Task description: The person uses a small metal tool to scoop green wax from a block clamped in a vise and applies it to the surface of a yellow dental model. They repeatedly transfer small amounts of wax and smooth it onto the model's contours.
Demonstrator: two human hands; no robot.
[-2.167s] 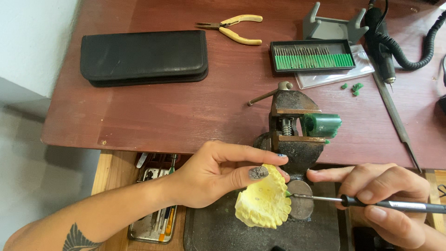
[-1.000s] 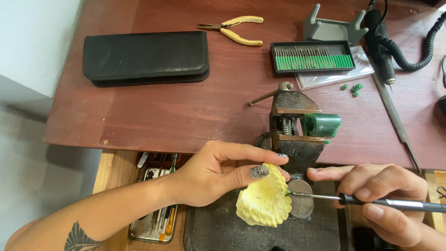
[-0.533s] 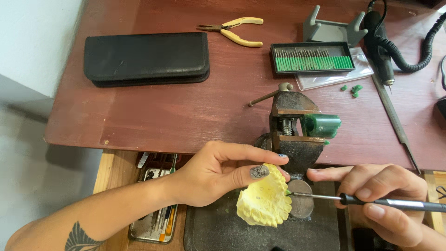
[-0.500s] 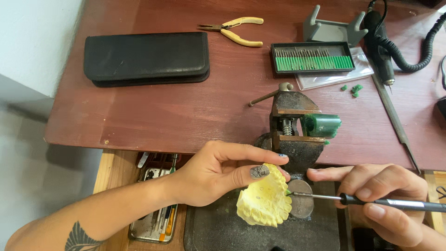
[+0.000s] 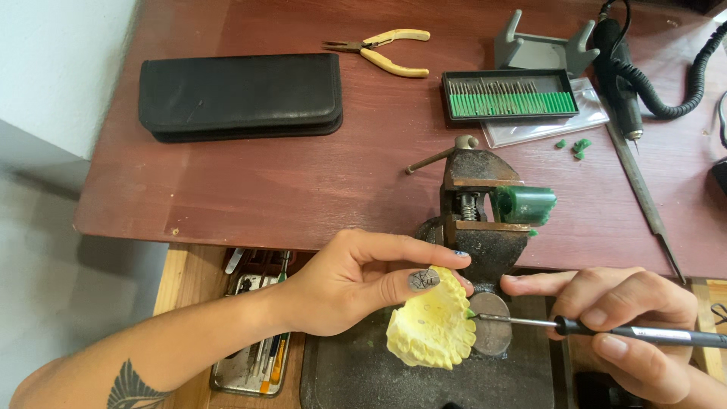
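Yellow dental cast (image 5: 430,329) pinched in left hand (image 5: 344,280), right hand (image 5: 632,329) tool tip touching

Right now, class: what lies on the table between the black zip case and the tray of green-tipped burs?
In the head view, only yellow-handled pliers lie between the black case and the bur tray; otherwise bare tabletop.

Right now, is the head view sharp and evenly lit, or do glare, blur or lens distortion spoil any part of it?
Head view: sharp on the left hand, the yellow dental cast and the right hand holding the thin tool; no motion blur. Soft daylight, gentle shadows, mild sheen on the red-brown table. Wide-angle lens bends the table edges; the white wall is bright, not blown out.
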